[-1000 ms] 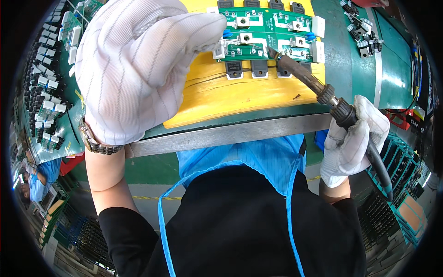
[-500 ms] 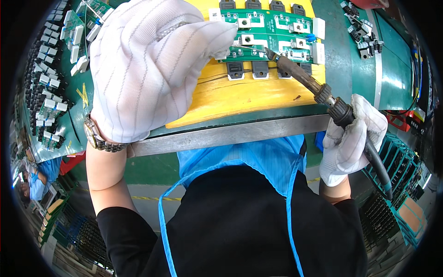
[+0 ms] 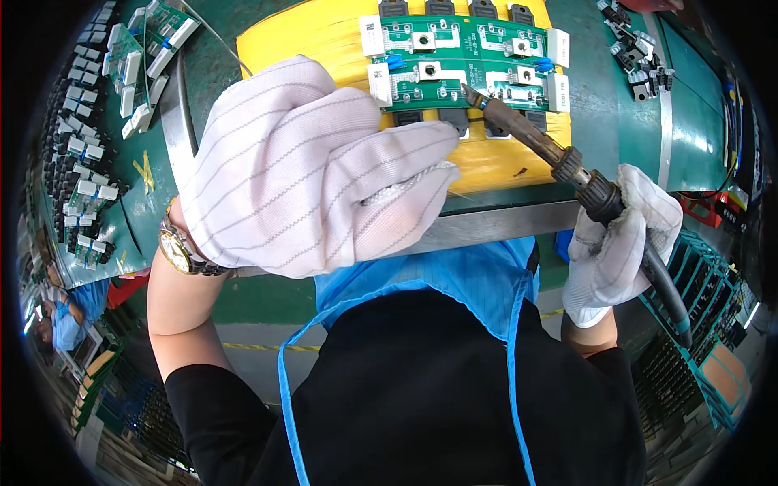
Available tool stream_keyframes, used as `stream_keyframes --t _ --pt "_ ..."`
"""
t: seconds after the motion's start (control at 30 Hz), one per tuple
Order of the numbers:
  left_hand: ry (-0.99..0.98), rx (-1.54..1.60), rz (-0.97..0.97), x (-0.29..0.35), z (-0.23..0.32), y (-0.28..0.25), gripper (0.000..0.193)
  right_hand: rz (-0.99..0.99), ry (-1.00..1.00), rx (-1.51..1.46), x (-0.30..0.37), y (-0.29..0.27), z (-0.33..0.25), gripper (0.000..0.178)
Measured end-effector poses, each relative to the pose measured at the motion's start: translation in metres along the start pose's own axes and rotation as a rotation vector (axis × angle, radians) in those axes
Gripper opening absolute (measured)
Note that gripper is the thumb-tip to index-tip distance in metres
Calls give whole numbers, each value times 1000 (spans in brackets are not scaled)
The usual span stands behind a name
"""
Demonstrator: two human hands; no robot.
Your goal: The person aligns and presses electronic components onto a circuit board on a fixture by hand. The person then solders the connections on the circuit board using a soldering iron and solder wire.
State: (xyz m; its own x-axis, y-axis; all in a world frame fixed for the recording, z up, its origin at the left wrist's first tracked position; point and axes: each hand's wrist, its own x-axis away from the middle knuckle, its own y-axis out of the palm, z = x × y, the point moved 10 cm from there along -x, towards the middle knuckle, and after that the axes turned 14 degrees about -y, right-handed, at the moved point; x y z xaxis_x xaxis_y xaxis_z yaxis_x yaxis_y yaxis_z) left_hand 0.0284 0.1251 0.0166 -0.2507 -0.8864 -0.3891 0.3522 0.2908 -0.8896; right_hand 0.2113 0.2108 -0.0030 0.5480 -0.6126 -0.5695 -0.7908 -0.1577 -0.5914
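My right hand [image 3: 620,243], in a white glove, is closed round the handle of a soldering iron [image 3: 600,198]. The iron's tip rests at the lower middle of a green circuit board [image 3: 454,91]. A second green board [image 3: 466,36] lies just beyond it; both carry white blocks at their ends and black transistors along their edges. My left hand [image 3: 316,174], gloved too, is closed near the lower board's left end, partly over the transistors below it. A thin solder wire [image 3: 220,40] runs from the upper left into this hand; its free end is hidden.
Both boards lie on a yellow block [image 3: 300,36] on the green bench, behind its metal front edge [image 3: 486,224]. More boards [image 3: 142,69] stand at the left, beside rows of small parts [image 3: 81,150]. Loose black-and-white parts [image 3: 636,57] lie at the right. Another person [image 3: 69,324] is far left.
My left hand has drawn back toward me from the boards, uncovering their left ends, and the solder has left the iron's tip. The right hand and iron have hardly moved.
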Motion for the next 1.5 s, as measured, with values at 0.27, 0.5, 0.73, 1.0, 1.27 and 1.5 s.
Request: stream_keyframes --t 0.27,0.5,0.73,1.0,1.27,1.5 --pt "46 -11 0 -1 3 3 28 -91 -189 54 -6 0 -14 29" --pt "67 -63 -6 4 4 2 24 -48 -98 -15 4 -2 -4 32" --pt "38 3 -42 11 9 8 30 -9 -87 53 15 -4 -5 24" --pt "114 -56 -39 15 17 9 31 26 11 47 22 -5 0 21" --pt "-41 31 -176 5 1 9 37 22 59 -17 13 -4 5 19" --pt "28 1 -104 6 1 9 38 -33 -113 97 1 0 -6 23"
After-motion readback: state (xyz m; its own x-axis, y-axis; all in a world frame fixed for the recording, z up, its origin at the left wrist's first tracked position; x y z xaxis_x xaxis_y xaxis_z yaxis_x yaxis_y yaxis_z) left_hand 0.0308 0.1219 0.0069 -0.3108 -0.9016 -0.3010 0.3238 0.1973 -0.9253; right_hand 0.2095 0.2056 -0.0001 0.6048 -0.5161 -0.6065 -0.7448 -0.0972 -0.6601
